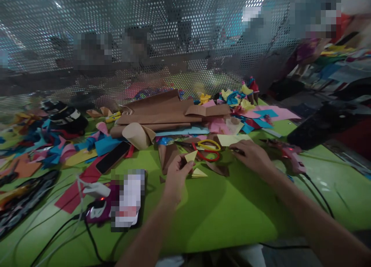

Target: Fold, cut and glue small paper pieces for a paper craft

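Between the thumb and fingers of my left hand [178,175] is a small folded piece of yellow paper [191,156], its tip pointing up and right. A second yellow folded paper [199,173] lies on the table just beside that hand. My right hand [251,155] is low over the table with its fingers curled, near the edge of a pale yellow sheet [233,139]; a dark bit shows under the fingertips, too unclear to name. Scissors [209,155] with red and yellow handles lie between my hands, close to brown paper scraps [218,168].
A pink glue gun [293,158] with a black cord rests at the right. Large brown paper [162,108] and crumpled coloured paper [232,98] line the back. To the left are a dark phone [113,157], a blurred-screen phone [131,197] and a cabled power strip [100,211].
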Action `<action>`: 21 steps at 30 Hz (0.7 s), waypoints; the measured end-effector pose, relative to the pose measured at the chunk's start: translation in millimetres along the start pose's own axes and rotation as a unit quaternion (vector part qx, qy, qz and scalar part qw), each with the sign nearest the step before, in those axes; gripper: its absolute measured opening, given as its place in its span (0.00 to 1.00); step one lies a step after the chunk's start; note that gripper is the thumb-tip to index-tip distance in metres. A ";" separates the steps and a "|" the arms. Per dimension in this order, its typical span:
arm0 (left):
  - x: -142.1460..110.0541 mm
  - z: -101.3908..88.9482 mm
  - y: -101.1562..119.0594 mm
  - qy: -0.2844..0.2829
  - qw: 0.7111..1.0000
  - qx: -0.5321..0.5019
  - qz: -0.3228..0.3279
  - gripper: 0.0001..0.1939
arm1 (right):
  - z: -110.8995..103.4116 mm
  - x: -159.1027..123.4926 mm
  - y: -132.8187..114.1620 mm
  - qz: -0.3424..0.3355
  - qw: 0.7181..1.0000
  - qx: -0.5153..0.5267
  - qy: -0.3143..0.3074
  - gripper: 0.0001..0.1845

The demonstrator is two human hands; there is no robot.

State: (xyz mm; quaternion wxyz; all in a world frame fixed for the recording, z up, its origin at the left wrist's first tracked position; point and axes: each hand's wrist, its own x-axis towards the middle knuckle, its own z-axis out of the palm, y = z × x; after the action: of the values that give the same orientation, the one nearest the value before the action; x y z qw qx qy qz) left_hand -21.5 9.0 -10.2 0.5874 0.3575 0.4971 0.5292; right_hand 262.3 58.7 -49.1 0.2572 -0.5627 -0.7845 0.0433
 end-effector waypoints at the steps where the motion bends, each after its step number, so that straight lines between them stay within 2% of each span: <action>1: 0.0 0.0 0.0 -0.001 1.000 0.001 0.000 0.13 | 2.1 0.0 -1.6 -0.007 1.000 -0.008 -0.002 0.11; 10: -1.8 0.3 3.2 -0.003 1.000 0.008 0.005 0.11 | -4.6 -1.5 -4.6 -0.006 1.000 0.016 0.020 0.12; 16: -1.5 0.7 5.5 0.006 1.000 0.018 0.003 0.10 | -5.6 -1.3 -17.1 -0.025 0.998 0.050 0.029 0.12; 19: 0.6 -1.3 3.1 0.013 0.999 0.027 0.013 0.10 | -18.2 0.5 -18.7 0.005 0.995 0.045 0.090 0.12; 21: 2.2 -2.6 1.5 0.022 0.999 0.028 0.019 0.11 | -36.3 -0.3 -12.1 0.064 0.986 0.035 0.147 0.12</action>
State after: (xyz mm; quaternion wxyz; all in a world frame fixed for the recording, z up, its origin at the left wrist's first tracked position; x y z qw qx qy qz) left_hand -24.6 11.2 -9.9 0.5558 0.3719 0.5177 0.5336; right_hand 268.4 46.0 -13.6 0.3861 -0.6024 -0.6986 0.0039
